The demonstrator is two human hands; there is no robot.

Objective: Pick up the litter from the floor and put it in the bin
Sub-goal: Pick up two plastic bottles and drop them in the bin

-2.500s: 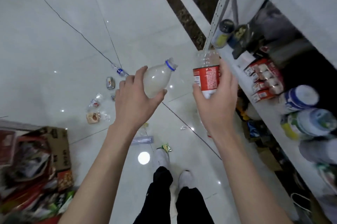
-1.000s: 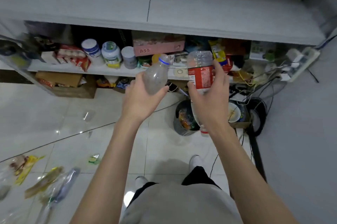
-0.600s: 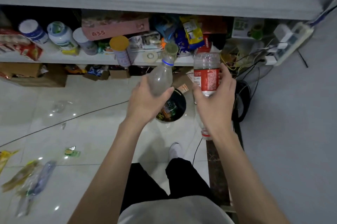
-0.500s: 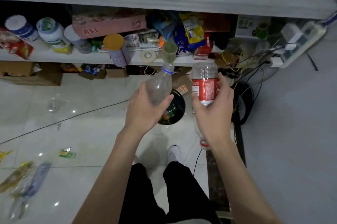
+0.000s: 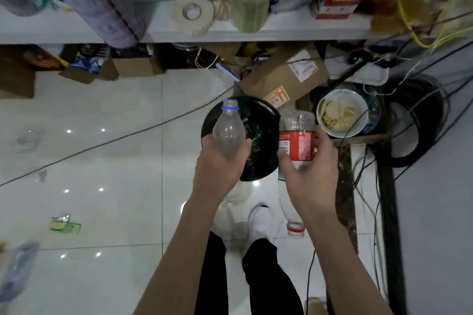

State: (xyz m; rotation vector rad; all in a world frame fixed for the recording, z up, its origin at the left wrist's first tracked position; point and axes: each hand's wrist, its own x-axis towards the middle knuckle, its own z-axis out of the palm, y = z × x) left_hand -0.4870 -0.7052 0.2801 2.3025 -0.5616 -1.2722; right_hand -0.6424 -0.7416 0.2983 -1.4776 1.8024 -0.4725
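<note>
Left hand (image 5: 217, 166) grips a clear bottle (image 5: 229, 133) with a blue neck ring, directly over the open black bin (image 5: 263, 166) at centre frame. To its right, the right hand (image 5: 309, 173) clasps a red-labelled bottle (image 5: 298, 143) beside the bin's rim. A green wrapper (image 5: 65, 225) lies on the white tiled floor (image 5: 102, 161) at lower left.

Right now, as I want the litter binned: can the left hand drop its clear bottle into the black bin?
Probably yes: the left hand holds the clear bottle over the open black bin, nothing between.
</note>
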